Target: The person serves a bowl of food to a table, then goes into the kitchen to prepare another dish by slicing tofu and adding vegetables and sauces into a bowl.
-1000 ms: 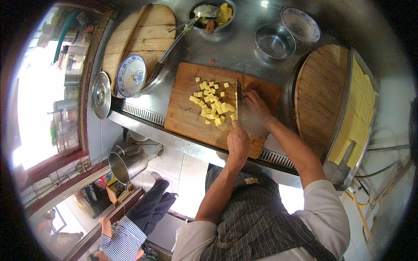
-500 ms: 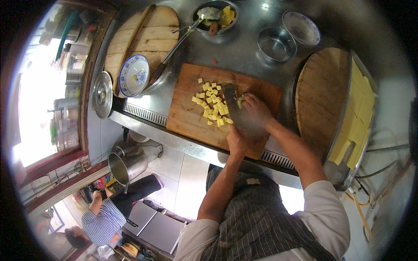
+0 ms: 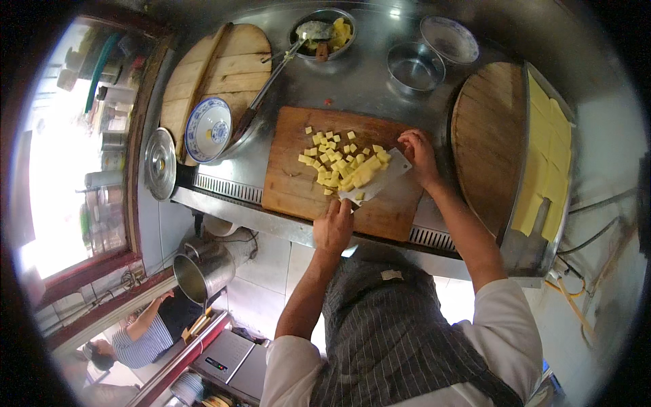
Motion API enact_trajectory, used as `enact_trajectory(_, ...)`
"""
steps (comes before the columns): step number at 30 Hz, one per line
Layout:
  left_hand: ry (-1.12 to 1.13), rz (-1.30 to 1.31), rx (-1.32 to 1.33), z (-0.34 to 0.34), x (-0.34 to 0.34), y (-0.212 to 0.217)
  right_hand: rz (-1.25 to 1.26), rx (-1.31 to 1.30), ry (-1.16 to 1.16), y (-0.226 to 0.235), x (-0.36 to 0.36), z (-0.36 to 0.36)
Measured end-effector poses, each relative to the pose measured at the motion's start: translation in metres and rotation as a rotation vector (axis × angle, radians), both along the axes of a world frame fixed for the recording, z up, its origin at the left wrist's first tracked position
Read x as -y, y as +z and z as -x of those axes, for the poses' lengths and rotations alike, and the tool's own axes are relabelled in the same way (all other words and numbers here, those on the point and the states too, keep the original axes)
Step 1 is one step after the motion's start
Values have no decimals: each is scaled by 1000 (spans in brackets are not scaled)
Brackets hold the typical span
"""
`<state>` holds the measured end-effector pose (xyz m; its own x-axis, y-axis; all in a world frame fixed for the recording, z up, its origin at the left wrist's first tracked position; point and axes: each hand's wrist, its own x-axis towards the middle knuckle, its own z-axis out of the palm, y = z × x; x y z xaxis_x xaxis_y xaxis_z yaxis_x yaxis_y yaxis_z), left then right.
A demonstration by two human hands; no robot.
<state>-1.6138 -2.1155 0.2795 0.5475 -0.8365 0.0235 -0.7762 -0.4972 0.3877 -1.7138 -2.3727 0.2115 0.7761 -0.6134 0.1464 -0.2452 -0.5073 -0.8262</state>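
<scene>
Yellow cubes heaped on one cleaver, two hands.

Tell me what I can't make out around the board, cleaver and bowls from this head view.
- Cleaver handle: hidden inside the left hand.
- Cubes heaped on the blade cover most of it.
- Right hand: whether its fingers touch the blade or only the cutting board is too small to tell.
- Far metal bowl: contents partly covered by the ladle.
- Yellow blocks at the right: bent by the fisheye rim.
</scene>
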Motion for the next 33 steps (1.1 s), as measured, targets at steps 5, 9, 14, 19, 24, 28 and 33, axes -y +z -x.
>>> enact_trajectory(5, 69, 102, -149, -9, -7, -4, 60, -187, 117, -3, -16, -8)
enact_trajectory(9, 130, 189, -375, 12, 2, -25, 282, -203, 25, -36, -30, -30)
enact_trajectory(14, 85, 131, -330, 42, 25, -41, 55, -293, -11, -47, -31, -27)
enact_trajectory(19, 141, 43, -397, 51, 33, -37, 117, -219, -30, -40, -32, -25)
enact_trajectory(24, 235, -152, -439, 57, 42, -29, 145, -188, 51, -33, -29, -27)
enact_trajectory(28, 252, -183, -380, 58, 46, -22, 280, -153, -35, -48, -29, -29)
enact_trajectory(33, 155, -174, -284, 46, 16, 14, -5, -56, -62, -51, -29, -28)
